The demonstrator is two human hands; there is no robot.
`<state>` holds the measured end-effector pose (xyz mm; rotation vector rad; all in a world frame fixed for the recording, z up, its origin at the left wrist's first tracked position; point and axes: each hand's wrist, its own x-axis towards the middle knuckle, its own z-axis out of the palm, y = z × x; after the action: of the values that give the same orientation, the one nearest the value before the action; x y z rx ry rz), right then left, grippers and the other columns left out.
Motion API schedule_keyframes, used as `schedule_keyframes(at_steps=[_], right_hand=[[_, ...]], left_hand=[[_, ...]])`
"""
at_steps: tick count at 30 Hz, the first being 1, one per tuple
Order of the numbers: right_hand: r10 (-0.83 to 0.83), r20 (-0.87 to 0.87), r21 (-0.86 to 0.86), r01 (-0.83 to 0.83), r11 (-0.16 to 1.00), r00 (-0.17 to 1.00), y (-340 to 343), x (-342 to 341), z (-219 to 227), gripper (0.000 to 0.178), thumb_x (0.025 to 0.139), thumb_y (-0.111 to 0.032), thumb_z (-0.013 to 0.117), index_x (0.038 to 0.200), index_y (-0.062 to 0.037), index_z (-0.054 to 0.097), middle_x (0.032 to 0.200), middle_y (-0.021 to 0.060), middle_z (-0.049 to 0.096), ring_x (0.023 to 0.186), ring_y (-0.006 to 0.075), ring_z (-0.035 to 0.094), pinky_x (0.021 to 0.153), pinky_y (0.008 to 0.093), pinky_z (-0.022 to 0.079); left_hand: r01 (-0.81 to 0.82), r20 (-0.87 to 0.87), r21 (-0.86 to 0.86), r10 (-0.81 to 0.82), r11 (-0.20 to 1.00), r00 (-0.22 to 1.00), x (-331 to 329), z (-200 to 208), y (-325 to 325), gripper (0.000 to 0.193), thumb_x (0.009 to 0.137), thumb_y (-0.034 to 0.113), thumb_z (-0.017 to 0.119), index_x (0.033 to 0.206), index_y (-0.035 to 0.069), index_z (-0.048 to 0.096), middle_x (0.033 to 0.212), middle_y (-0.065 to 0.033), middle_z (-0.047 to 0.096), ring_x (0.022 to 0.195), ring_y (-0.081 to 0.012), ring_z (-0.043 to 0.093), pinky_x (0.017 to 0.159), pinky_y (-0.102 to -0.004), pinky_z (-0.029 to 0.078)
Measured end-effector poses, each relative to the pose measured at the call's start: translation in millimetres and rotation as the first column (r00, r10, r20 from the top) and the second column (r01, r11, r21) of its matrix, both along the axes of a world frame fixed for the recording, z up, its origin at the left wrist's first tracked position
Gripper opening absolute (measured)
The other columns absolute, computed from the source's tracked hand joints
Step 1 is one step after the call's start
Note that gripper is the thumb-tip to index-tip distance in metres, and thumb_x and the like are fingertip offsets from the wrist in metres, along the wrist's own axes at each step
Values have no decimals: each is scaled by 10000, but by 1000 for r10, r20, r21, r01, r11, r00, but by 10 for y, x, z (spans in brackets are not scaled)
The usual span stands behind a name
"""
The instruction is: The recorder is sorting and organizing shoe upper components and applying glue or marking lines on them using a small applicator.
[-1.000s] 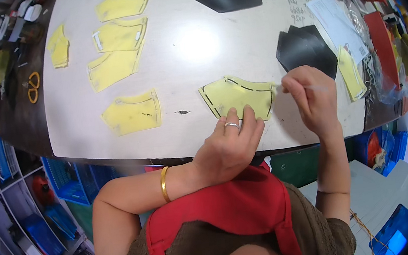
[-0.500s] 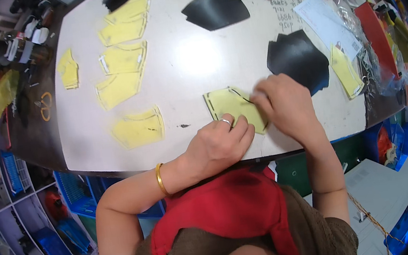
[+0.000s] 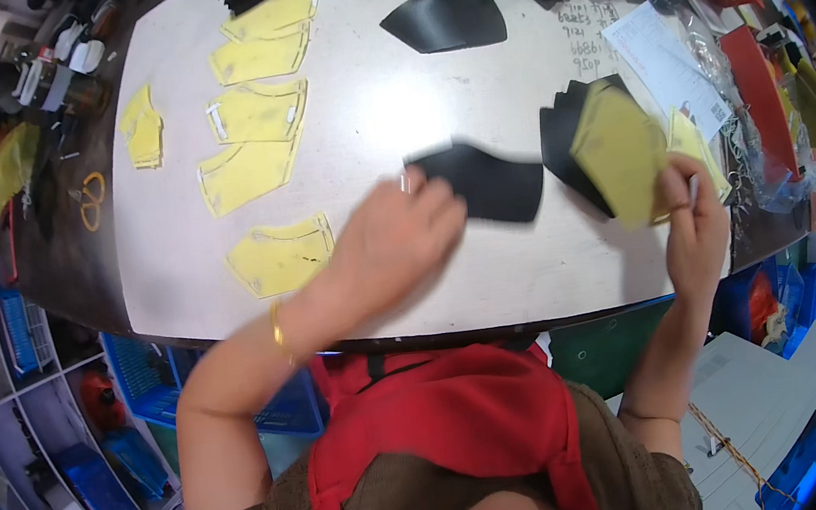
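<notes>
Crowded shelving (image 3: 19, 393) stands left of a pale, glare-lit table (image 3: 180, 281).

Held yellow piece (image 3: 621, 155): one; left-column yellow pieces (image 3: 259, 113): five; front black piece (image 3: 496, 186): one; scissors (image 3: 93, 201): one pair.

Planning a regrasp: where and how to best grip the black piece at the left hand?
Probably pinch the black piece at its right end, coming from the right: it is sheet-like, that end is uncovered, and the left hand covers part of its left end. Blur hides whether it lies flat.
</notes>
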<state>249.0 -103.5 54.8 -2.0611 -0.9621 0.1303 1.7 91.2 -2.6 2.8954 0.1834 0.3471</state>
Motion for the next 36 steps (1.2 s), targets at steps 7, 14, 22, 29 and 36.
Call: schedule_keyframes(at_steps=[7, 14, 22, 29, 36], right_hand=[[370, -282, -126, -417, 900, 885, 512, -392, -266, 149, 931, -129, 675, 1006, -5, 711, 770, 96, 695, 680, 142, 650, 664, 260, 501], [385, -248, -181, -433, 883, 889, 559, -600, -424, 143, 923, -139, 678, 1001, -28, 723, 795, 125, 709, 678, 216, 684, 659, 301, 522], [419, -174, -219, -450, 866, 891, 535, -609, -413, 168, 873, -134, 721, 1025, -63, 727, 813, 134, 712, 696, 255, 699, 657, 318, 525], [351, -368, -232, -451, 862, 861, 425, -386, -357, 347, 807, -135, 795, 1118, -36, 677, 871, 146, 729, 749, 228, 725, 725, 307, 554], [391, -240, -181, -436, 881, 889, 342, -410, -391, 307, 813, -136, 787, 1085, -41, 678, 908, 133, 737, 793, 270, 737, 723, 327, 569]], left_hand=[[-85, 336, -148, 131, 985, 933, -292, -87, -446, 237, 734, 46, 690, 970, 22, 693, 1009, -113, 678, 974, -306, 676, 794, -389, 574], [-132, 344, -220, 204, 966, 917, -313, -182, -518, 232, 753, 37, 685, 982, 1, 693, 1027, -135, 686, 984, -324, 689, 798, -384, 593], [-126, 292, -195, 180, 973, 939, -271, -122, -505, 277, 744, 43, 679, 1019, 22, 701, 995, -101, 671, 908, -281, 674, 725, -345, 581], [-96, 111, -56, 102, 994, 989, -227, 45, -444, 391, 727, 67, 688, 1118, 73, 692, 979, -42, 621, 822, -213, 618, 626, -306, 538], [-47, 71, -9, 47, 999, 996, -170, 120, -475, 431, 754, 87, 679, 1184, 104, 684, 951, -37, 590, 825, -218, 612, 626, -301, 534]])
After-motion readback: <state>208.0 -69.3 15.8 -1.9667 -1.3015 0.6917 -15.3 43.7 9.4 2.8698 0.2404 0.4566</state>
